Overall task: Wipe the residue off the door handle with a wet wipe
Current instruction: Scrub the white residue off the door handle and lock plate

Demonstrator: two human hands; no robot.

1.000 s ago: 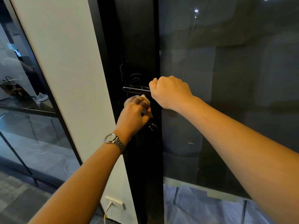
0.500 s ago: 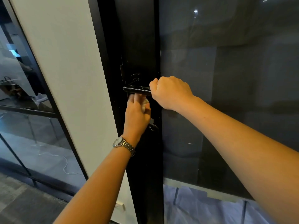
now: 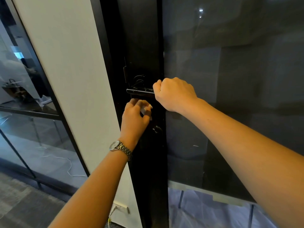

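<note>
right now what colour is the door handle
The door handle is glossy black, seen best in the head view.

**Hands at the Door Handle**

Grips the right end of the door handle (image 3: pixel 139 92) with the right hand (image 3: pixel 174 94); holds the wet wipe (image 3: pixel 145 110) in the left hand (image 3: pixel 134 117) just below the handle; faces the glass panel (image 3: pixel 230 79) to the right, the wall (image 3: pixel 65 79) to the left, a socket (image 3: pixel 120 208) low on it.
</note>
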